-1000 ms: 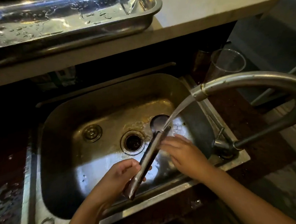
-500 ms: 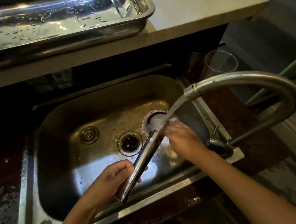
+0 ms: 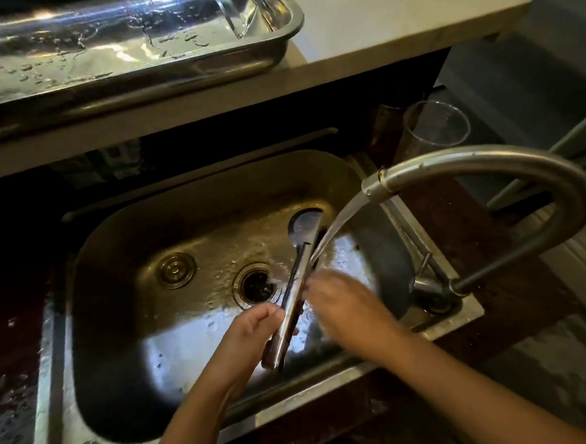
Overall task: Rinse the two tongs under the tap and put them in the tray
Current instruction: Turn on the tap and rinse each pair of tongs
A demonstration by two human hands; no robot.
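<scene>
A pair of steel tongs point(image 3: 297, 283) slants over the sink, round tip up toward the far right. My left hand point(image 3: 247, 338) grips the tongs near the handle end. My right hand point(image 3: 341, 301), blurred, touches the tongs' middle from the right with fingers spread on them. Water from the curved tap point(image 3: 487, 165) falls in a stream onto the tongs just above my right hand. The wet steel tray point(image 3: 274, 51) sits on the pale counter at the top left; part of a shiny utensil shows inside it near its right end. I cannot make out a second pair of tongs for certain.
The steel sink point(image 3: 137, 334) has a drain point(image 3: 256, 286) in the middle and an overflow cap point(image 3: 176, 270) to its left. A clear plastic cup point(image 3: 433, 127) stands behind the tap. The tap lever point(image 3: 424, 265) sits at the sink's right rim. The worktop at left is wet.
The tongs have turned more upright under the stream. My right hand has slid down from the tip toward the tongs' middle. The view has shifted slightly.
</scene>
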